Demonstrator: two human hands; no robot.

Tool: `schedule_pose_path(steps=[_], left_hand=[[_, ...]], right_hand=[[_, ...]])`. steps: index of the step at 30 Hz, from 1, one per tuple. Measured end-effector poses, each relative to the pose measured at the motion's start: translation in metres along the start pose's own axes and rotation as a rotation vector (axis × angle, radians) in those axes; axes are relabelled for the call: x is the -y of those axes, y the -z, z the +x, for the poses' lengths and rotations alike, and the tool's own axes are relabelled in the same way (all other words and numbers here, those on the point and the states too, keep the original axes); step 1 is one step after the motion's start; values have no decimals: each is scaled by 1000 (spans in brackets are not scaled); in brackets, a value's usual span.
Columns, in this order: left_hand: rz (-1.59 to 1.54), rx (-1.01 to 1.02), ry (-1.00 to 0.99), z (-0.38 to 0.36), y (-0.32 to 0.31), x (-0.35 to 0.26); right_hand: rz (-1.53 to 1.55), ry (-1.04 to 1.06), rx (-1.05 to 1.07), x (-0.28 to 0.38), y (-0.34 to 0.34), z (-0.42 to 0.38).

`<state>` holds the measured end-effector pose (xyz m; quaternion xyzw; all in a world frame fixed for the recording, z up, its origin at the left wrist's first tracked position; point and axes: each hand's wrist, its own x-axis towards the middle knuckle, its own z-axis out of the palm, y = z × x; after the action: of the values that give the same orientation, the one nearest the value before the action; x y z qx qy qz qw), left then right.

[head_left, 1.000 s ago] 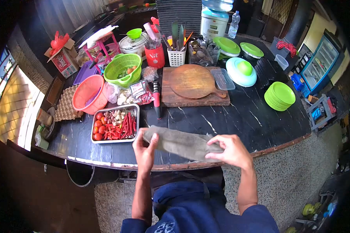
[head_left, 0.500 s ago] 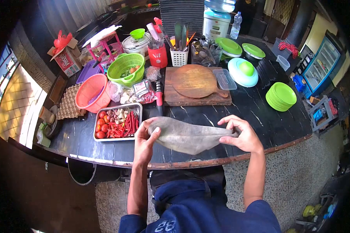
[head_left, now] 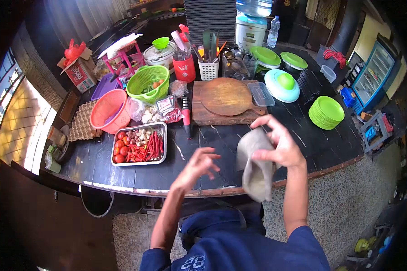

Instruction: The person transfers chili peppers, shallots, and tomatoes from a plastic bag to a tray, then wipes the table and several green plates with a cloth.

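Observation:
In my right hand hangs a grey cloth, pinched between thumb and fingers above the front edge of the black counter. It droops in a fold, and motion blurs part of it. My left hand is off the cloth, with its fingers apart and nothing in them, over the counter. To its left lies a metal tray holding tomatoes, red chilies and garlic and shallots.
Behind my hands, a round wooden board rests on a rectangular one. A knife sharpener lies beside them. Green plates are stacked at right. Green and orange baskets stand at back left.
My left hand has let go of the cloth and moved right and slightly down. The cloth, stretched between both hands before, now droops folded from my right hand.

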<state>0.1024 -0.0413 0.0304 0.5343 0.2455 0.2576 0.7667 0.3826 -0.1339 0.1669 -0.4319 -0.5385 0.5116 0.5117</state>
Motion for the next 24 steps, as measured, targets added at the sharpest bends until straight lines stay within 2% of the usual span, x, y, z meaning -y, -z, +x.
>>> schedule_pose_path(steps=[1, 3, 4, 5, 7, 8, 11, 12, 15, 17, 19, 21, 22, 23, 24], left_hand=[[115, 133, -63, 5, -5, 11], [223, 211, -179, 1, -26, 6], [203, 266, -164, 2, -26, 5], [200, 262, -163, 4, -23, 5], [286, 434, -119, 9, -18, 2], [291, 376, -180, 3, -24, -8], [331, 376, -190, 4, -14, -9], [269, 223, -202, 0, -15, -9], [251, 0, -248, -12, 5, -17], [242, -38, -170, -27, 17, -39], [275, -57, -172, -32, 28, -46], [273, -88, -197, -30, 36, -53], [298, -118, -232, -29, 37, -57], [276, -125, -151, -34, 34, -71], [264, -100, -153, -34, 41, -72]], right_hand=[[-32, -126, 88, 2, -4, -2], [-171, -113, 258, 1, -12, -3], [-165, -112, 300, 3, -18, -6], [-154, -12, 277, 3, -25, -7], [-156, 41, 286, 0, -24, -11], [-158, 43, 290, 2, -22, -12], [-224, 28, 293, 9, -15, -18], [-264, 31, 242, 9, -13, -19], [-271, 56, 122, -1, 0, -26], [-391, -114, -33, 1, 4, -28], [-441, -82, -76, 0, 6, -26], [-657, -168, -96, 1, 10, -24], [-554, -183, -112, -7, 11, -24], [-554, -182, -115, -11, 13, -25], [-539, -115, -67, -13, 14, -26]])
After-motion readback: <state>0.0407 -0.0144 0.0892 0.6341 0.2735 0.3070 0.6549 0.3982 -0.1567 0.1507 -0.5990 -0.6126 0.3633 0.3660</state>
